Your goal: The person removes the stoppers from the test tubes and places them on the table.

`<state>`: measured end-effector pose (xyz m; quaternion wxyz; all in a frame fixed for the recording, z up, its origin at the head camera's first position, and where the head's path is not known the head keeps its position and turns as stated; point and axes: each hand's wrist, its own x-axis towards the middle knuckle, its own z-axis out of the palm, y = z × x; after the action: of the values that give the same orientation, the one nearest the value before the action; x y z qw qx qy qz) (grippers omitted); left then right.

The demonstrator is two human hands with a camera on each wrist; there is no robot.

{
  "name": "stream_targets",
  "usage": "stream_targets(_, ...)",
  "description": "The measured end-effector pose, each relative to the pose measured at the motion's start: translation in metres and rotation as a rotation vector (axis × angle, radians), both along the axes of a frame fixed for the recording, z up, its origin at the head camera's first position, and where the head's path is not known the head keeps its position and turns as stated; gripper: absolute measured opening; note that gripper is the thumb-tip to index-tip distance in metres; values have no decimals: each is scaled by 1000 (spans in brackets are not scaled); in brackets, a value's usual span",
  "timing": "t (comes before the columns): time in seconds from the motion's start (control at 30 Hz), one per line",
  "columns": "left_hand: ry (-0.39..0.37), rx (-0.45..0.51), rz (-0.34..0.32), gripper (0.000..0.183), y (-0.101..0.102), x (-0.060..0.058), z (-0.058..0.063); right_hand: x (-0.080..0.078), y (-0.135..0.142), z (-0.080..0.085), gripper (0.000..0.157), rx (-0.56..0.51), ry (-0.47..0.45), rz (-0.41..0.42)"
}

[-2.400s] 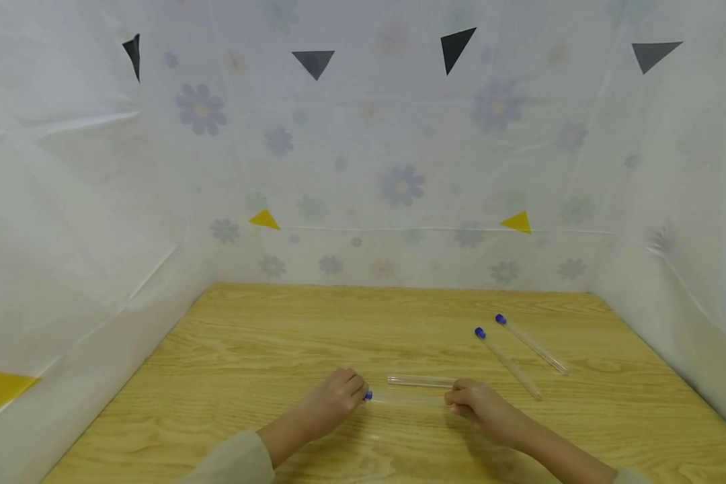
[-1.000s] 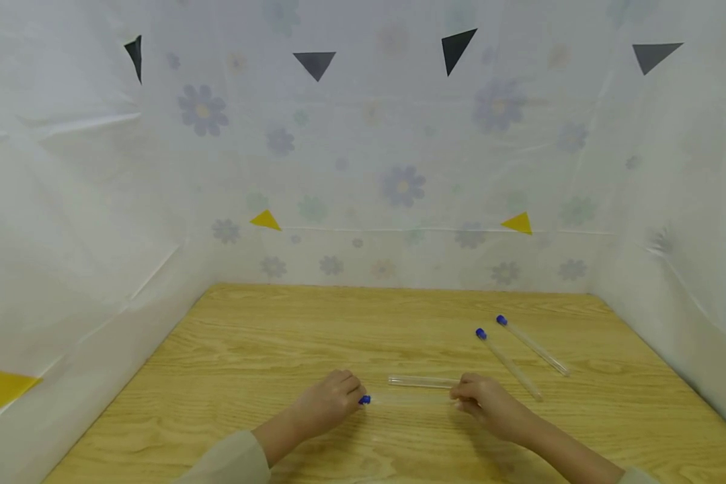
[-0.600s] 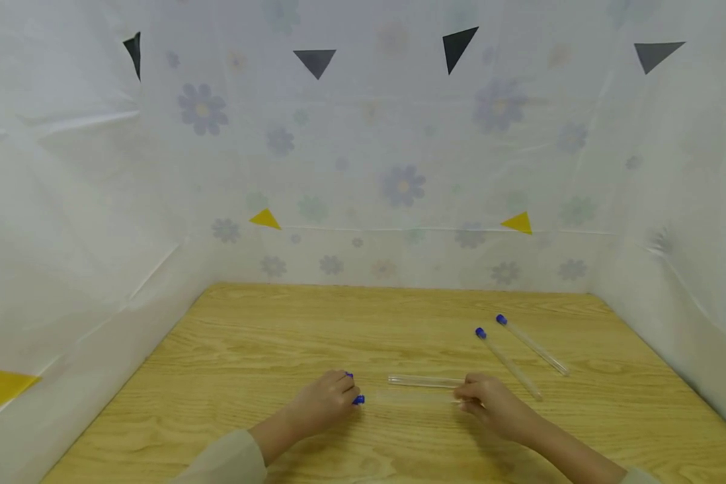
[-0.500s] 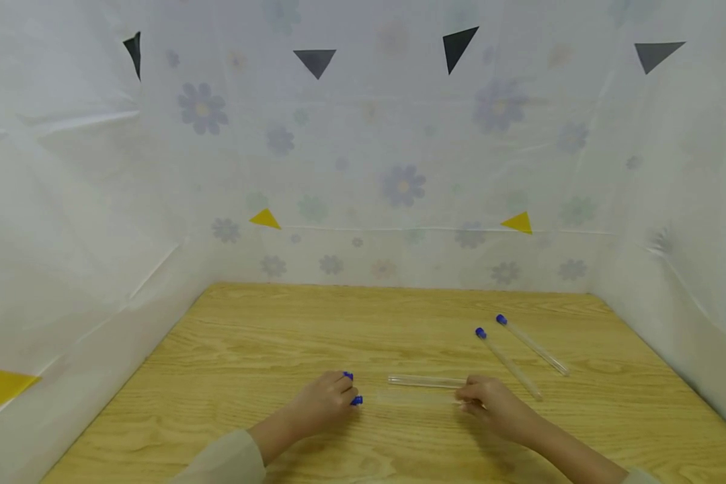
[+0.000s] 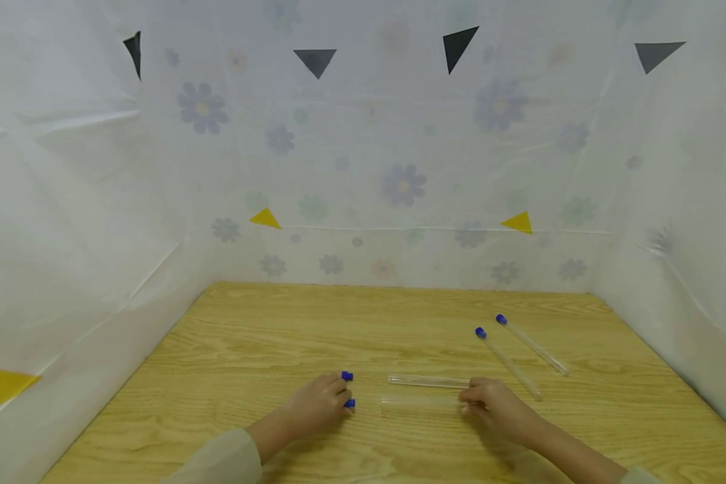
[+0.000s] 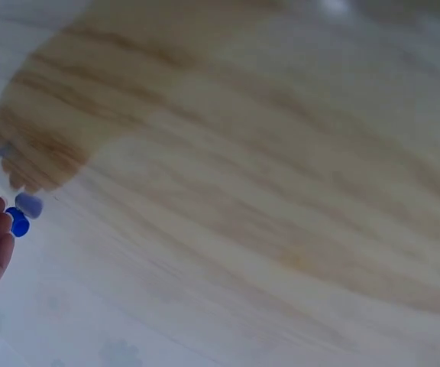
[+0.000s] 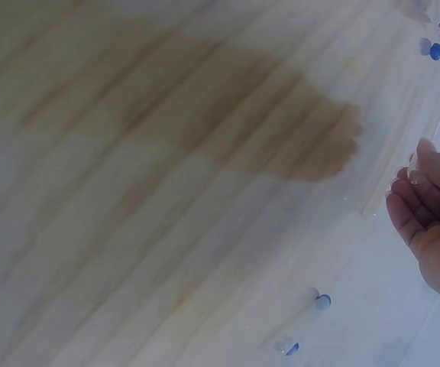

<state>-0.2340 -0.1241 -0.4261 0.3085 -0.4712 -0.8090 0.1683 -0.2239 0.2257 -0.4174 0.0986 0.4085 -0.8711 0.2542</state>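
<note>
My left hand (image 5: 316, 405) pinches a small blue cap (image 5: 350, 403) between thumb and fingers, apart from the tube's near end. Just behind those fingers, a second blue cap (image 5: 347, 376) lies on the table; the left wrist view shows this loose cap (image 6: 18, 222) beside the fingers. My right hand (image 5: 497, 408) pinches the right end of a clear uncapped tube (image 5: 420, 401), its open end pointing left; the fingers hide that right end. Another clear uncapped tube (image 5: 426, 381) lies parallel behind it, its right end reaching the right hand's fingers in the head view.
Two clear tubes with blue caps, the nearer one (image 5: 511, 366) and the farther one (image 5: 535, 346), lie slanted at the right of the wooden table (image 5: 266, 323). A white flowered sheet (image 5: 363, 148) walls the back and both sides.
The blue cap has come away from the tube with my left hand, which has moved left. The second cap has come into view behind it. My right hand and its tube have shifted slightly right.
</note>
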Motion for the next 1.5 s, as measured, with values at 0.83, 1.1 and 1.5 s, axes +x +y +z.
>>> stream_targets(0.83, -202, -60, 133, 27, -3, -3, -2, -2, 4, -11, 7, 33, -34, -16)
stream_targets(1.1, -216, -58, 149, 25, -2, -3, -1, -2, 4, -12, 8, 38, -12, -12)
stream_targets(1.5, -240, -59, 181, 28, 1, -4, 2, 0, 5, -8, 5, 75, -114, -66)
